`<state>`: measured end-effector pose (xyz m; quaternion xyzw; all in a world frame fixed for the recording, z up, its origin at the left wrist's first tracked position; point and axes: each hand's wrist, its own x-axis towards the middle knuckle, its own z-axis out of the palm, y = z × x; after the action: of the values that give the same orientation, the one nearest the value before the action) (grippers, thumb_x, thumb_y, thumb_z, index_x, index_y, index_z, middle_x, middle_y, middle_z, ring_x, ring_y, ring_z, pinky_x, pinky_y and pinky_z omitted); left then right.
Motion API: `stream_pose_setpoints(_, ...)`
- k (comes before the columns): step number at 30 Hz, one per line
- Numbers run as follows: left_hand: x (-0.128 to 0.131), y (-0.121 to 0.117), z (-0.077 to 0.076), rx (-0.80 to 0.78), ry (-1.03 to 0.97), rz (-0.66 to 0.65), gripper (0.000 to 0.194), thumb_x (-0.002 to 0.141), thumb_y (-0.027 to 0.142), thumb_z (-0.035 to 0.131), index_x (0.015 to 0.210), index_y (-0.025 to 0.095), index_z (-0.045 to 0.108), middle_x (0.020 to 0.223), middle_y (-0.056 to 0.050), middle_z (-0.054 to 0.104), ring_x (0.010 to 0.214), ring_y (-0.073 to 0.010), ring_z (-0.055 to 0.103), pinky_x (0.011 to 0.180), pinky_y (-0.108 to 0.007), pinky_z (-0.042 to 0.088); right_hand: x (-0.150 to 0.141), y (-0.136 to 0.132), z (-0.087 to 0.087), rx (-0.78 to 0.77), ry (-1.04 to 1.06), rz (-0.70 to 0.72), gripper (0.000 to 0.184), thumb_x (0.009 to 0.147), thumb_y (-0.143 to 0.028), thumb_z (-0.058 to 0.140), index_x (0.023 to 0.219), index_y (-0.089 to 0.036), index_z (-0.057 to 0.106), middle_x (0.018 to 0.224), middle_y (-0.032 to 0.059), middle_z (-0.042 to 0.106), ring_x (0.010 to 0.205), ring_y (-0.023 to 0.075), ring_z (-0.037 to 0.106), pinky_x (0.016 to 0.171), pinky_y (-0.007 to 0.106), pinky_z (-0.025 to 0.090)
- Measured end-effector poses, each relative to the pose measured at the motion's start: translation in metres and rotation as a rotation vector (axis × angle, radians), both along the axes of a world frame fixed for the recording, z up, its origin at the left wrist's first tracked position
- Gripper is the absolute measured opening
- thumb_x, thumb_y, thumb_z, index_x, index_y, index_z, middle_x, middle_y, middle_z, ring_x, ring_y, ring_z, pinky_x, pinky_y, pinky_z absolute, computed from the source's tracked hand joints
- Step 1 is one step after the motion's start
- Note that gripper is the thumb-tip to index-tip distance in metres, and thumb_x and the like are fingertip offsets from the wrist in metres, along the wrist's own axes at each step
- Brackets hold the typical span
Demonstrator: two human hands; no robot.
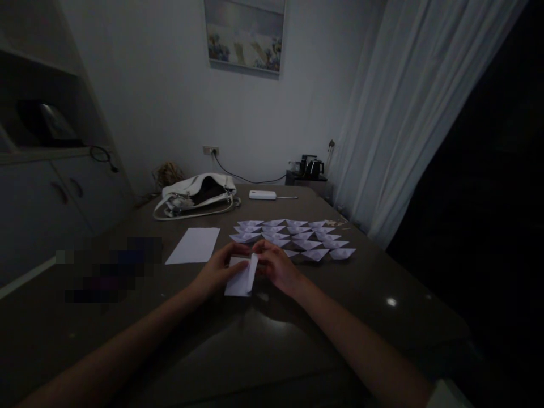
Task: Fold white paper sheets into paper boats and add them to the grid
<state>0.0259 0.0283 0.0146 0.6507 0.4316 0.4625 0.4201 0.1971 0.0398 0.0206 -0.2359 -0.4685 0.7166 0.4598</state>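
A partly folded sheet of white paper (pixel 238 285) is held just above the table in front of me, with a narrow flap standing up along its right side. My left hand (pixel 221 266) grips it from the left, thumb on its face and fingers behind. On the other side, my right hand (pixel 278 266) pinches the raised flap near its top. Just beyond my hands stand several folded paper boats (pixel 306 245) in rows. A flat stack of white paper (pixel 194 245) lies to the left of them.
On the dark glossy table (pixel 382 345), a white handbag (pixel 199 190) lies at the back left. Behind the boats is a white power bank (pixel 262 195) with a short cable. A black kettle (pixel 314 168) stands on a small stand past the table. Something pixelated covers the left side.
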Motion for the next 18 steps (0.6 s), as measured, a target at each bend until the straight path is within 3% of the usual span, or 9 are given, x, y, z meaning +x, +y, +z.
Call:
stream_pose_setpoints(4, 0.001, -0.002, 0.001, -0.385, -0.153, -0.105, 0.049, 0.067, 0.037, 0.074, 0.108, 0.014, 0.062, 0.081, -0.008, 0.070, 0.061, -0.0216, 0.065, 0.052, -0.030, 0.047, 0.001, 0.000, 0.003, 0.000, -0.082, -0.036, 0.006, 0.065, -0.014, 0.051, 0.065, -0.018, 0.055, 0.061, -0.0026, 0.049, 0.056, 0.0110, 0.047, 0.051, 0.020, 0.043)
stream_pose_setpoints(6, 0.001, -0.004, 0.003, -0.457, -0.223, -0.104, 0.051, 0.064, 0.033, 0.077, 0.109, 0.014, 0.062, 0.077, -0.008, 0.071, 0.059, -0.0212, 0.065, 0.051, -0.029, 0.047, 0.001, 0.001, 0.002, 0.080, -0.187, -0.112, 0.011, 0.068, -0.014, 0.046, 0.060, -0.018, 0.051, 0.058, -0.0020, 0.047, 0.055, 0.0118, 0.046, 0.051, 0.020, 0.041)
stream_pose_setpoints(10, -0.001, -0.002, 0.005, -0.371, -0.110, -0.006, 0.049, 0.061, 0.035, 0.079, 0.104, 0.015, 0.066, 0.078, -0.006, 0.072, 0.064, -0.0221, 0.067, 0.054, -0.028, 0.048, 0.001, 0.005, -0.004, 0.258, -0.343, -0.242, 0.018, 0.073, -0.015, 0.046, 0.056, -0.018, 0.052, 0.058, -0.0019, 0.046, 0.058, 0.0121, 0.044, 0.054, 0.021, 0.037)
stream_pose_setpoints(13, -0.004, 0.002, 0.004, -0.207, 0.038, 0.034, 0.046, 0.061, 0.039, 0.079, 0.099, 0.015, 0.068, 0.092, -0.008, 0.072, 0.082, -0.0266, 0.067, 0.065, -0.031, 0.050, 0.000, 0.005, -0.008, 0.491, -0.498, -0.304, 0.009, 0.073, -0.020, 0.059, 0.065, -0.018, 0.056, 0.065, -0.0025, 0.051, 0.063, 0.0127, 0.047, 0.060, 0.023, 0.037)
stream_pose_setpoints(15, -0.005, 0.004, 0.004, -0.137, 0.086, 0.021, 0.044, 0.060, 0.039, 0.078, 0.097, 0.016, 0.070, 0.100, -0.009, 0.072, 0.088, -0.0282, 0.066, 0.071, -0.032, 0.050, 0.000, 0.005, -0.011, 0.609, -0.571, -0.339, 0.013, 0.071, -0.025, 0.066, 0.072, -0.019, 0.055, 0.071, -0.0023, 0.054, 0.068, 0.0138, 0.050, 0.064, 0.025, 0.039)
stream_pose_setpoints(18, -0.008, 0.007, 0.003, -0.120, 0.147, -0.014, 0.041, 0.062, 0.039, 0.076, 0.097, 0.018, 0.071, 0.097, -0.007, 0.073, 0.081, -0.0272, 0.066, 0.066, -0.031, 0.049, 0.000, 0.006, -0.015, 0.623, -0.579, -0.332, 0.016, 0.071, -0.023, 0.067, 0.080, -0.020, 0.054, 0.077, -0.0014, 0.058, 0.073, 0.0152, 0.055, 0.068, 0.026, 0.042)
